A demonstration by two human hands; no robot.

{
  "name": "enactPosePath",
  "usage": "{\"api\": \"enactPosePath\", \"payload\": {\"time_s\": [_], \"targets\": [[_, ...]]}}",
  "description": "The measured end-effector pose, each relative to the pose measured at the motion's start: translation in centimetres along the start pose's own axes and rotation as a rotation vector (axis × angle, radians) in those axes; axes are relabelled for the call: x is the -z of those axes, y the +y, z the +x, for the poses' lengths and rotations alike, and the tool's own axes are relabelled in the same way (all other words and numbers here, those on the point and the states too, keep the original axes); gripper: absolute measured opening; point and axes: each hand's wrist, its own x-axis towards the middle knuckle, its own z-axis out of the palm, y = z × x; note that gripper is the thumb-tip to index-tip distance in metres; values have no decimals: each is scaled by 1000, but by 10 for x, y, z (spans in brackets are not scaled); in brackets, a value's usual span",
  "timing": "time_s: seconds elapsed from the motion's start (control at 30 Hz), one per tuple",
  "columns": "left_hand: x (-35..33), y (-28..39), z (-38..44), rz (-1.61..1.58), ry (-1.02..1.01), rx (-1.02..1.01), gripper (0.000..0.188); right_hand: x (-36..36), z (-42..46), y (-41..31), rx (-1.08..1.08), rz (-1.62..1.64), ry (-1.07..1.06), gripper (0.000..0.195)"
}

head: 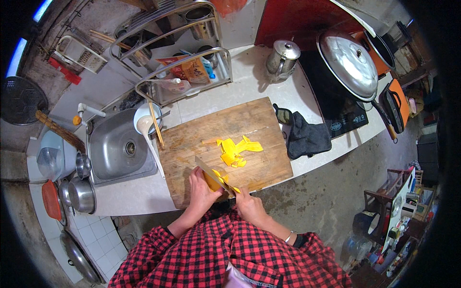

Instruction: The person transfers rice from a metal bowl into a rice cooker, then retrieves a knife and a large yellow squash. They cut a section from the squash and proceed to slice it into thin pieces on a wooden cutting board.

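My left hand grips a yellow-orange vegetable chunk, perhaps pumpkin, at the front edge of a wooden cutting board. In my right hand is a kitchen knife, its handle mostly hidden by the fingers. The blade lies against the chunk's right side, slanting from upper left to lower right. A few yellow slivers cling along the blade. Beyond it, a loose pile of thin yellow slices rests on the board's middle.
Left of the board are a bowl with chopsticks and a ladle, then a steel sink. To the right lie a black oven mitt and an induction cooktop bearing a lidded wok. A metal kettle stands behind.
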Motion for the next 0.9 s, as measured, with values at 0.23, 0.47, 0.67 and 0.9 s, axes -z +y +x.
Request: {"api": "enactPosePath", "payload": {"time_s": [0.23,0.47,0.67,0.9], "targets": [[2,5,-2,-65,8,45,86,-10,9,-10,-75,-90,-64,23],[-3,4,-2,-57,81,27,85,-31,40,-5,-146,-154,15,14],[0,5,-2,-82,57,58,90,-26,70,31,-185,47,-48,10],[0,3,-1,-93,67,28,89,21,33,7,-118,78,-52,13]]}}
